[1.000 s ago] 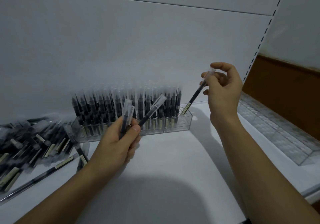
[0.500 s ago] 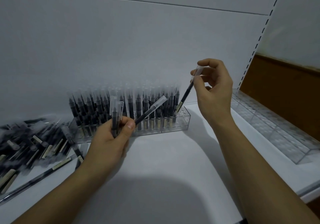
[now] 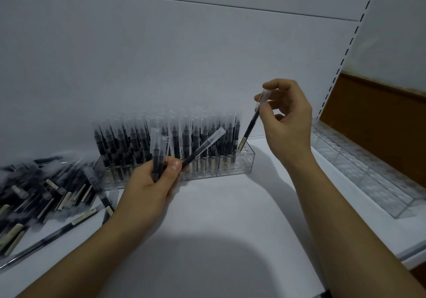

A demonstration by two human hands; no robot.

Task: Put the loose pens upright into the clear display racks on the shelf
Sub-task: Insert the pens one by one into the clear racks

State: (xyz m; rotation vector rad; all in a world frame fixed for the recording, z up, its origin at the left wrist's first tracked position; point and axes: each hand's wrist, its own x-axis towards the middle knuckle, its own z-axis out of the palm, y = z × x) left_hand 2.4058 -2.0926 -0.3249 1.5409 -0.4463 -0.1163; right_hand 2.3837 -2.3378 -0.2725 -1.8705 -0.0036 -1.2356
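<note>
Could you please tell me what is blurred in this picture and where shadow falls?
Head view: the dark pens standing in the clear plastic rack and the loose pile of dark pens are smeared; the left hand and right hand look sharper. Head view: a broad soft shadow covers the near white shelf.

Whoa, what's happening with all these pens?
A person is loading a nearly full clear rack on the shelf. The right hand pinches one pen by its cap, its lower end at the rack's right end. The left hand grips a few more pens. A pile of loose pens lies to the left, and another clear rack sits on the right.
</note>
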